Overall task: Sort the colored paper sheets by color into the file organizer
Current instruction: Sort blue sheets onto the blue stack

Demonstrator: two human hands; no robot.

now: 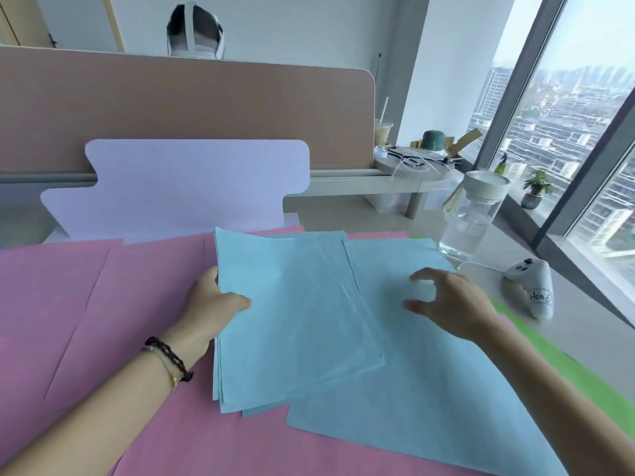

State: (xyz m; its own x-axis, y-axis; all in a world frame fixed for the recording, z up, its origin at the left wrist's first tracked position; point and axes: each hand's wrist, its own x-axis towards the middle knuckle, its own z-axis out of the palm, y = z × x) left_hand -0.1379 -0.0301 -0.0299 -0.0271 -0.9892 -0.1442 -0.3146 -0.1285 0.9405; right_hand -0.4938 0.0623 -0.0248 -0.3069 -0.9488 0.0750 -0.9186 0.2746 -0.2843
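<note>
- The left hand (pixel 213 300) grips the left edge of a blue stack (pixel 292 317): the thumb lies on top of the sheets and the fingers are curled under the edge, hidden by the paper.
- The stack is fanned slightly, its lower corners out of line, and it extends right and away from the left thumb.
- The right hand (pixel 453 304) is over a single blue sheet (pixel 412 389), fingers spread and lightly bent, holding nothing; whether the fingertips touch the paper cannot be told.
- That sheet lies under the stack's right edge, between the two hands, and runs down toward the viewer below the right wrist.
- Pink sheets (pixel 86 304) lie under and left of the left hand, spread wide across the desk (pixel 567 324).
- A green sheet (pixel 563 365) shows beside the right forearm, on its outer side, partly under the blue one.
- The organizer (pixel 192 187), a pale lilac shaped panel, stands upright beyond both hands' fingertips, behind the papers.
- A water bottle (pixel 470 218) stands beyond and right of the right fingers, and a small white plush (pixel 532 286) lies just right of that hand.
</note>
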